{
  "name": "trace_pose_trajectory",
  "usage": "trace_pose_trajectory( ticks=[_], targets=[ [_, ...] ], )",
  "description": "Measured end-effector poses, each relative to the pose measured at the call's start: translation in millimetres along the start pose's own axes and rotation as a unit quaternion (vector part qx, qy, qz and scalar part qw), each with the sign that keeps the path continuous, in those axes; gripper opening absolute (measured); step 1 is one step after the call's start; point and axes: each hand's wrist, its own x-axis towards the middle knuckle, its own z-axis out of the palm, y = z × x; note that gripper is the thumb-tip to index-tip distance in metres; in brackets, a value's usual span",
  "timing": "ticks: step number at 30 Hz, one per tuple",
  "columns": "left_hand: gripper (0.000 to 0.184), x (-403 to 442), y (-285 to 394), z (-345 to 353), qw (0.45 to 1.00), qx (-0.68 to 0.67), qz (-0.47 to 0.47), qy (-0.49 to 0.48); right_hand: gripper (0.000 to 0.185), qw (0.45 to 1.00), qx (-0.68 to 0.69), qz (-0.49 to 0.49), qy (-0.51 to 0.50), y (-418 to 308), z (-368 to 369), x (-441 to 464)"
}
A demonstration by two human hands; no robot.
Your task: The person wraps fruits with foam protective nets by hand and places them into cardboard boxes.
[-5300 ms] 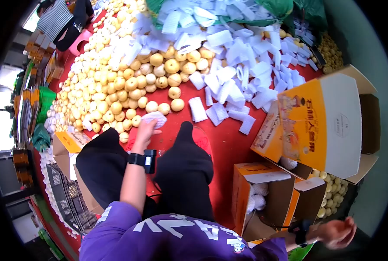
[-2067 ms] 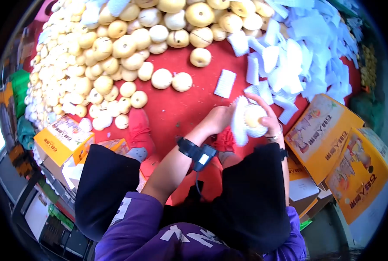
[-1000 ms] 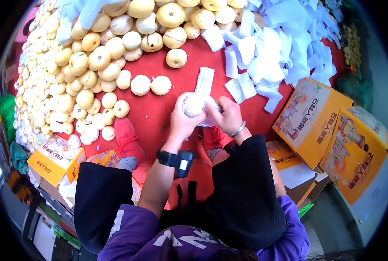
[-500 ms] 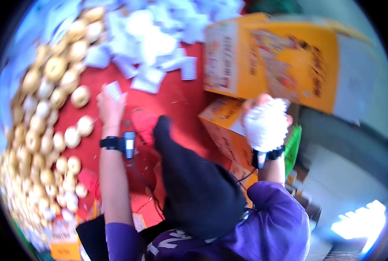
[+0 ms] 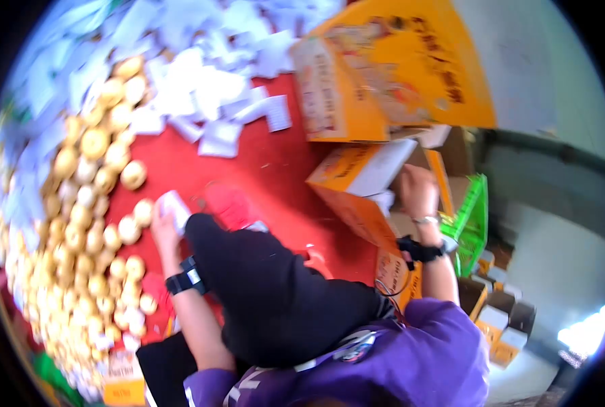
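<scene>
My left hand (image 5: 166, 220) is closed on a white foam net sleeve (image 5: 175, 209), beside the pile of yellow round fruit (image 5: 89, 224). On the other side, my right hand (image 5: 419, 193) reaches down into an open orange and white carton (image 5: 353, 173). Its fingers are partly hidden by the carton's flap and wall, so what they hold, if anything, cannot be made out. A bit of white foam (image 5: 384, 201) shows inside that carton, next to the hand.
Loose foam sleeves (image 5: 211, 85) are heaped on the red floor mat (image 5: 282, 183) at the top. A large orange carton (image 5: 411, 61) leans above the open one. A green crate (image 5: 474, 224) and small boxes (image 5: 495, 315) lie to the right. My black-clad knee (image 5: 268, 285) is in the middle.
My right hand has gone from holding up a foam-wrapped fruit to being inside the carton, and that fruit is out of sight. My left hand keeps the sleeve. The view has shifted.
</scene>
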Motion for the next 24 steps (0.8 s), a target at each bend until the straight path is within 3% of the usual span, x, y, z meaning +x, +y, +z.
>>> trace_pose_trajectory(
  ticks=[1, 2, 4, 5, 6, 7, 8, 9, 10, 12, 13, 14, 16, 18, 19, 20, 22, 23, 24],
  targets=[
    [0.035, -18.1, 27.4, 1.7, 1.000, 0.001, -0.004, -0.006, 0.017, 0.995, 0.102, -0.008, -0.008, -41.1, -29.9, 6.3],
    [0.034, -21.7, 45.7, -1.6, 0.995, 0.072, 0.048, -0.053, 0.015, 0.977, 0.210, -0.020, -0.012, -78.1, -48.8, 15.9],
    [0.031, -31.1, 60.4, 11.4, 0.990, -0.087, 0.000, -0.108, 0.013, 0.875, 0.465, -0.115, -0.072, -127.0, -55.4, 31.2],
    [0.031, -32.2, 65.1, 17.4, 0.980, -0.133, -0.076, -0.125, 0.014, 0.830, 0.531, -0.114, -0.124, -162.9, -53.1, 41.2],
    [0.030, -35.6, 75.9, 22.5, 0.978, -0.147, -0.065, -0.131, 0.016, 0.781, 0.586, -0.069, -0.207, -199.6, -39.7, 52.4],
    [0.027, -37.9, 92.8, 22.5, 0.977, -0.133, -0.083, -0.148, 0.022, 0.830, 0.496, -0.136, -0.215, -237.9, -18.9, 65.0],
    [0.026, -37.8, 105.4, 23.1, 0.973, -0.122, -0.098, -0.168, 0.028, 0.838, 0.412, -0.259, -0.248, -266.8, 6.1, 77.8],
    [0.022, -35.3, 104.6, 24.8, 0.970, -0.176, -0.055, -0.160, 0.032, 0.803, 0.381, -0.394, -0.235, -288.0, 45.3, 82.5],
    [0.020, -34.5, 101.0, 23.4, 0.961, -0.228, -0.013, -0.155, 0.026, 0.721, 0.397, -0.469, -0.321, -310.2, 64.6, 85.8],
    [0.019, -32.4, 92.0, 12.5, 0.962, -0.232, -0.055, -0.136, 0.022, 0.658, 0.412, -0.400, -0.488, -337.7, 85.3, 89.9],
    [0.021, -33.2, 92.4, 5.5, 0.952, -0.267, -0.042, -0.144, 0.019, 0.659, 0.403, -0.385, -0.505, -344.8, 92.2, 92.0],
    [0.023, -34.2, 92.2, -7.3, 0.940, -0.256, -0.124, -0.189, 0.018, 0.608, 0.503, -0.342, -0.510, -346.4, 114.8, 87.5],
    [0.021, -31.4, 68.6, 0.8, 0.959, -0.272, -0.015, -0.077, 0.020, 0.571, 0.564, -0.212, -0.557, -357.2, 132.9, 79.8],
    [0.020, -33.2, 55.7, 1.3, 0.854, -0.517, -0.051, 0.009, 0.024, 0.510, 0.602, -0.108, -0.605, -372.4, 167.9, 56.5],
    [0.023, -38.2, 54.4, 0.3, 0.763, -0.640, -0.089, 0.013, 0.023, 0.543, 0.564, -0.155, -0.602, -385.2, 175.9, 47.6],
    [0.027, -46.0, 51.7, -5.9, 0.682, -0.715, -0.145, -0.052, 0.023, 0.539, 0.562, -0.157, -0.607, -399.2, 184.2, 45.1],
    [0.029, -52.9, 42.4, -23.8, 0.700, -0.691, -0.147, -0.100, 0.021, 0.625, 0.378, -0.369, -0.575, -432.4, 195.9, 46.1],
    [0.027, -53.8, 39.5, -36.6, 0.761, -0.630, -0.151, -0.045, 0.021, 0.624, 0.379, -0.366, -0.577, -446.5, 199.3, 42.3],
    [0.026, -53.5, 41.9, -52.2, 0.813, -0.561, -0.155, 0.009, 0.030, 0.731, 0.260, -0.475, -0.414, -459.5, 199.3, 35.1]
  ],
)
